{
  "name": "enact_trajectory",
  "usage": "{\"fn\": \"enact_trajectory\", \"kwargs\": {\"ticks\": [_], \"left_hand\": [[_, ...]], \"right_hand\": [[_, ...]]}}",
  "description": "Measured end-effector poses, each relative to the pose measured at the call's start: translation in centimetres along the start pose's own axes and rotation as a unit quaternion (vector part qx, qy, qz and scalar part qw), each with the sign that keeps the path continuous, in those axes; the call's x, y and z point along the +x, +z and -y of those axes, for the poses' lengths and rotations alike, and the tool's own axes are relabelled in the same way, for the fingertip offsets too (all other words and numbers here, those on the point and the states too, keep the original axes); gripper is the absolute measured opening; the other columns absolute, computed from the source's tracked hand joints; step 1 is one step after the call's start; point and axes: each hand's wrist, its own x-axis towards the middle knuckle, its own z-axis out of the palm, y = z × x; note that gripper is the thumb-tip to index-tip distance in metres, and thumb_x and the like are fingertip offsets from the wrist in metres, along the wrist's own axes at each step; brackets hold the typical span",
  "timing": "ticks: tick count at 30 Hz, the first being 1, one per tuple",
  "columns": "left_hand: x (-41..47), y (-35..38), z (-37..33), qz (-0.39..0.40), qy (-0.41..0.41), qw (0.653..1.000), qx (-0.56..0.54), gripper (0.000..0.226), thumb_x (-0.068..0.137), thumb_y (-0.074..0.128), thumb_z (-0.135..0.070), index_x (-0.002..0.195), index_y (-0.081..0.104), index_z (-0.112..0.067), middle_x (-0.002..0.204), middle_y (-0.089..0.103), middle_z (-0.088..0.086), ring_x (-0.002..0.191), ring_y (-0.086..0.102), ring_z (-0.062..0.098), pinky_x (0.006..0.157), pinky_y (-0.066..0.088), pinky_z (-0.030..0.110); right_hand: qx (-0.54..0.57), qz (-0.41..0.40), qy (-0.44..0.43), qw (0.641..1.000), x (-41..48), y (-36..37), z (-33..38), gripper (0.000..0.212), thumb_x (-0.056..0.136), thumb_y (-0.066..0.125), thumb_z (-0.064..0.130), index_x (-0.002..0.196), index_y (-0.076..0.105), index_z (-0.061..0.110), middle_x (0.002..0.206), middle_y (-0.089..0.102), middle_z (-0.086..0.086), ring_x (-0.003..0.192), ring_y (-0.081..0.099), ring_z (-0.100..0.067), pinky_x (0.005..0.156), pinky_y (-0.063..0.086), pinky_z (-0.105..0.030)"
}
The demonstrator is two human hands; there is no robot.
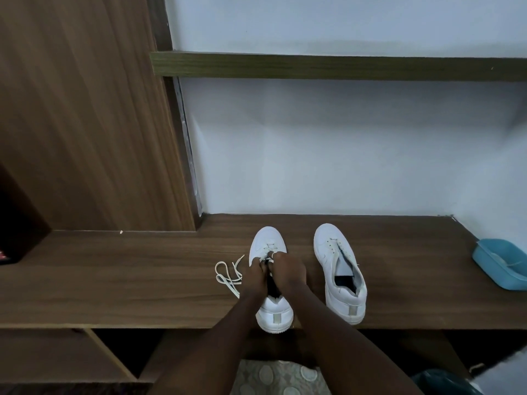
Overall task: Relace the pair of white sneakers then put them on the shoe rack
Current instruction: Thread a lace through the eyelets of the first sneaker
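Two white sneakers stand toes away from me on a brown wooden shelf (pixel 142 280). The left sneaker (pixel 267 240) has a white lace through its front eyelets, and both my hands are over its tongue. My left hand (pixel 253 277) pinches the lace at the shoe's left side. My right hand (pixel 288 270) pinches the lace near the eyelets. The lace's loose end (pixel 228 273) lies coiled on the shelf left of the shoe. The right sneaker (pixel 340 269) stands apart, without a lace, its tongue open.
A blue plastic tub (pixel 502 263) sits at the shelf's right end. A tall wooden panel (pixel 85 124) rises at the left, and a higher shelf board (pixel 342 67) crosses the white wall. A dark object (pixel 17 223) stands far left. Open compartments lie below the shelf edge.
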Motion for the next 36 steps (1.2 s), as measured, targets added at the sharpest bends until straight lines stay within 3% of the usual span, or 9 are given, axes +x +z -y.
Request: {"fn": "enact_trajectory", "kwargs": {"ticks": [5, 11, 15, 21, 26, 30, 32, 36], "left_hand": [[0.14, -0.11, 0.3, 0.031, 0.02, 0.999, 0.031, 0.014, 0.097, 0.04, -0.011, 0.093, 0.053, -0.007, 0.077, 0.054, 0.002, 0.075, 0.053, 0.02, 0.065, 0.038, 0.028], [-0.04, -0.04, 0.28, 0.014, 0.018, 0.999, 0.025, 0.017, 0.095, 0.041, -0.009, 0.1, 0.057, -0.009, 0.086, 0.063, 0.008, 0.079, 0.058, 0.021, 0.073, 0.046, 0.034], [-0.12, -0.1, 0.43, 0.003, 0.04, 0.998, 0.056, 0.022, 0.094, 0.04, -0.005, 0.107, 0.058, -0.008, 0.09, 0.064, 0.009, 0.075, 0.051, 0.016, 0.068, 0.035, 0.024], [-0.21, -0.06, 0.32, 0.002, 0.03, 0.998, 0.054, 0.026, 0.093, 0.04, -0.006, 0.11, 0.059, -0.01, 0.09, 0.064, 0.01, 0.081, 0.057, 0.024, 0.068, 0.038, 0.028], [-0.19, 0.02, 0.46, 0.001, 0.039, 0.998, 0.053, 0.03, 0.093, 0.039, -0.006, 0.117, 0.057, -0.006, 0.108, 0.065, 0.015, 0.099, 0.059, 0.03, 0.081, 0.042, 0.034], [-0.21, 0.02, 0.41, -0.003, 0.04, 0.998, 0.047, 0.027, 0.093, 0.04, -0.005, 0.114, 0.058, -0.003, 0.107, 0.065, 0.015, 0.098, 0.058, 0.029, 0.075, 0.038, 0.029], [-0.24, 0.03, 0.35, -0.006, 0.036, 0.998, 0.05, 0.027, 0.094, 0.039, -0.005, 0.114, 0.057, -0.003, 0.106, 0.065, 0.015, 0.097, 0.059, 0.028, 0.072, 0.034, 0.026], [-0.32, -0.04, 0.19, -0.004, 0.031, 0.998, 0.054, 0.026, 0.094, 0.038, -0.005, 0.113, 0.056, -0.005, 0.102, 0.065, 0.015, 0.091, 0.059, 0.028, 0.068, 0.032, 0.027]], "right_hand": [[-0.032, -0.002, 0.01, 0.999, 0.42, -0.11, 0.47, 0.027, 0.099, 0.037, 0.016, 0.107, 0.062, 0.011, 0.107, 0.065, -0.008, 0.099, 0.063, -0.024, 0.066, 0.039, -0.027], [-0.083, 0.0, -0.03, 0.996, 0.39, 0.06, 0.59, 0.026, 0.098, 0.038, 0.009, 0.11, 0.062, 0.009, 0.107, 0.066, -0.009, 0.098, 0.064, -0.025, 0.072, 0.047, -0.028], [-0.092, 0.002, -0.04, 0.995, 0.31, -0.01, 0.56, 0.026, 0.098, 0.039, 0.009, 0.11, 0.062, 0.009, 0.107, 0.067, -0.009, 0.098, 0.064, -0.024, 0.071, 0.047, -0.028], [-0.053, 0.002, -0.003, 0.999, -0.02, 0.21, 0.58, 0.027, 0.097, 0.037, 0.009, 0.106, 0.062, 0.007, 0.105, 0.067, -0.01, 0.097, 0.064, -0.026, 0.07, 0.047, -0.03], [0.053, -0.027, 0.101, 0.993, -0.11, 0.18, 0.39, 0.027, 0.099, 0.039, 0.015, 0.108, 0.061, 0.004, 0.107, 0.066, -0.012, 0.1, 0.063, -0.026, 0.076, 0.049, -0.031], [0.155, -0.039, 0.198, 0.967, -0.02, 0.2, 0.28, 0.026, 0.098, 0.041, 0.02, 0.107, 0.059, 0.003, 0.109, 0.065, -0.014, 0.102, 0.062, -0.029, 0.078, 0.047, -0.033], [0.138, -0.036, 0.177, 0.974, -0.27, 0.32, 0.17, 0.025, 0.098, 0.043, 0.022, 0.111, 0.058, 0.007, 0.11, 0.065, -0.012, 0.102, 0.062, -0.029, 0.078, 0.048, -0.033], [0.031, -0.016, 0.041, 0.999, -0.29, 0.51, 0.17, 0.036, 0.099, 0.041, 0.024, 0.134, 0.049, 0.023, 0.11, 0.066, -0.01, 0.102, 0.063, -0.029, 0.077, 0.048, -0.033]]}}
